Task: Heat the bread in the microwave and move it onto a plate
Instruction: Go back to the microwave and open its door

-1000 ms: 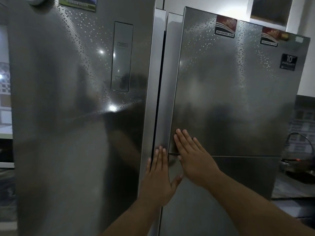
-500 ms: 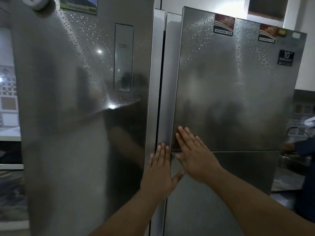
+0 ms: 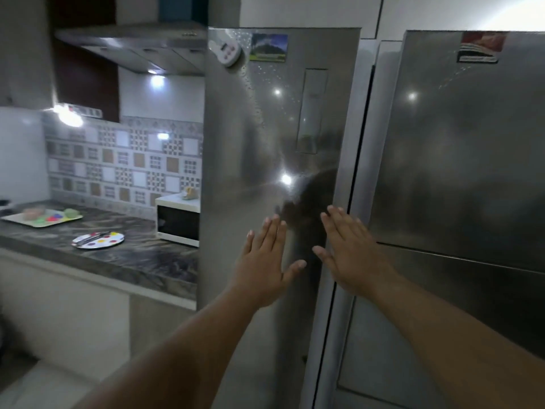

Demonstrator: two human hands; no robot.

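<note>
Both hands are raised flat before the fridge (image 3: 265,172), fingers straight and holding nothing: the left hand (image 3: 264,261) over the left door, the right hand (image 3: 351,252) at the door's right edge. The microwave (image 3: 178,222) sits at the counter's (image 3: 132,261) right end against the fridge, a plate (image 3: 98,240) near its front edge; bread is not discernible

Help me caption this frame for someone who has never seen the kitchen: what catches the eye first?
Two open hands dominate the centre, the left hand and right hand raised with straight fingers before the tall steel fridge that fills the middle and right. To the left, a white microwave sits on the dark counter against the fridge's side, with a dotted plate in front of it.
</note>
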